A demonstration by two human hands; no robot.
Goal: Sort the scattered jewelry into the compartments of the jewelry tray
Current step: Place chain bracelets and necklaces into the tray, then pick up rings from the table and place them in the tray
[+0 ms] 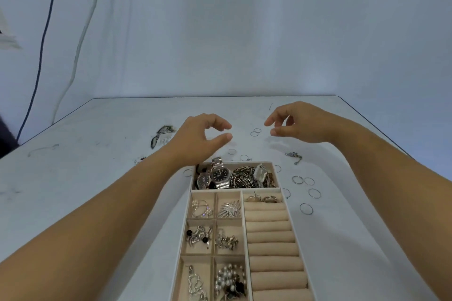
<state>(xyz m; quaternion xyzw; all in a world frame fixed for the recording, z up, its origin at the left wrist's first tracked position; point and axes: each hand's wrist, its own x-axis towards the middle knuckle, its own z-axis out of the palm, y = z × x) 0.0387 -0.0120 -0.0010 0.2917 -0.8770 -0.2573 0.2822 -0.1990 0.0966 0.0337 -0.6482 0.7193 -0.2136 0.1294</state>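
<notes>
A pale, blue-tinted wall (244, 32) fills the view from 9 through 12 to 3 o'clock, evenly and softly lit. A dark blue cable (41, 56) and a white cable (82, 41) hang down it at 10 o'clock. Below stands a white table (97, 134), its top scuffed with dark marks toward 9 o'clock.
</notes>
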